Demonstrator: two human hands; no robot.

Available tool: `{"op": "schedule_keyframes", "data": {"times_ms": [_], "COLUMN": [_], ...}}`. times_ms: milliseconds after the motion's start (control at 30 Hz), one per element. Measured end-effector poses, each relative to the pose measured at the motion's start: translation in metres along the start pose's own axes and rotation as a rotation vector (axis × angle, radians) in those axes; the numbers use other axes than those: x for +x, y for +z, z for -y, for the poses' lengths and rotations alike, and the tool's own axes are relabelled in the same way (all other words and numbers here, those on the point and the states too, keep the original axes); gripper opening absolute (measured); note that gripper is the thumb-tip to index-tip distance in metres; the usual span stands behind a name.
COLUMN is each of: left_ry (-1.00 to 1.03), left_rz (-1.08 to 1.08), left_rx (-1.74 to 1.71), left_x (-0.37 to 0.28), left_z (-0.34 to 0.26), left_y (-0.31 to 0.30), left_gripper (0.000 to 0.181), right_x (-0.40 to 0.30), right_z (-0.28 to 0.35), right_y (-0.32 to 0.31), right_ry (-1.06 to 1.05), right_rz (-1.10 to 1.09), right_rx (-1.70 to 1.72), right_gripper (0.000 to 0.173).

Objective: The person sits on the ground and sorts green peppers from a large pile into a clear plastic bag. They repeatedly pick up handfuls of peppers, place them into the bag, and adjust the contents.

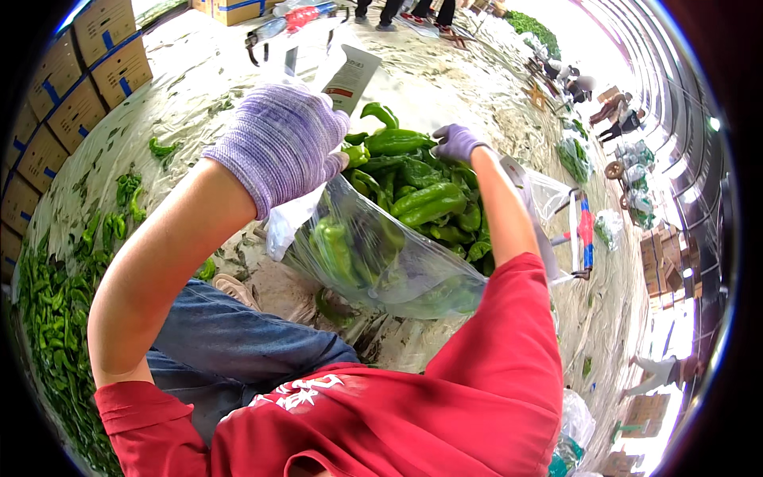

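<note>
A clear plastic bag [411, 298] full of long green peppers [432, 203] stands before me, its mouth wide. My left hand [286, 143], in a purple knitted glove, is closed on the bag's rim at the left, and bunched film hangs below it. My right hand [458, 143], gloved the same way, rests at the far right side of the peppers. Its fingers curl inward, and whether they hold a pepper or the film is hidden. A printed card [351, 77] sticks up just beyond my left hand.
Cardboard boxes [74, 89] with blue tape are stacked at the far left. Loose peppers [59, 334] are heaped along the left on the floor sheet [197, 89]. A metal frame with red and blue wrapping [585, 229] stands right of the bag. People [620, 116] are in the background.
</note>
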State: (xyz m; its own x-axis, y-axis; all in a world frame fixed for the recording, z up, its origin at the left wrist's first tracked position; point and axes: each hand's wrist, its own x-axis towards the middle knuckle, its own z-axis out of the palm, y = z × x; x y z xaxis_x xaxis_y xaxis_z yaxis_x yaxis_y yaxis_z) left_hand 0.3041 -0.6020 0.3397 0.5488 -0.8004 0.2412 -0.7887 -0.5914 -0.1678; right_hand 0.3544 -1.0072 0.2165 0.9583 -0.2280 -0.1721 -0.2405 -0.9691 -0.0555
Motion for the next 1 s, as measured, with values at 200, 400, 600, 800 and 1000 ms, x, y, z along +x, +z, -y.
{"op": "schedule_keyframes", "data": {"times_ms": [200, 400, 600, 800, 1000], "left_ry": [-0.064, -0.092, -0.083, -0.083, -0.241], "left_rz": [-0.087, -0.414, -0.449, -0.448, -0.427], "left_rx": [0.085, -0.100, -0.168, -0.163, -0.177], "left_x": [-0.030, -0.056, -0.056, -0.057, -0.102], "left_z": [0.027, 0.070, 0.074, 0.092, 0.155], "left_y": [-0.010, -0.014, -0.013, -0.011, -0.004], "left_gripper": [0.038, 0.028, 0.032, 0.031, 0.027], "right_x": [0.003, -0.138, -0.171, -0.170, -0.249], "right_z": [0.050, 0.040, -0.008, -0.005, 0.040], "right_y": [-0.006, -0.112, -0.011, -0.016, -0.082], "right_ry": [0.119, -0.017, -0.294, -0.172, -0.205], "right_rz": [-0.128, -0.637, -0.078, -0.284, -0.980], "right_rx": [-0.064, 0.362, -0.063, 0.036, 0.795], "right_gripper": [0.013, 0.019, 0.035, 0.012, 0.021]}}
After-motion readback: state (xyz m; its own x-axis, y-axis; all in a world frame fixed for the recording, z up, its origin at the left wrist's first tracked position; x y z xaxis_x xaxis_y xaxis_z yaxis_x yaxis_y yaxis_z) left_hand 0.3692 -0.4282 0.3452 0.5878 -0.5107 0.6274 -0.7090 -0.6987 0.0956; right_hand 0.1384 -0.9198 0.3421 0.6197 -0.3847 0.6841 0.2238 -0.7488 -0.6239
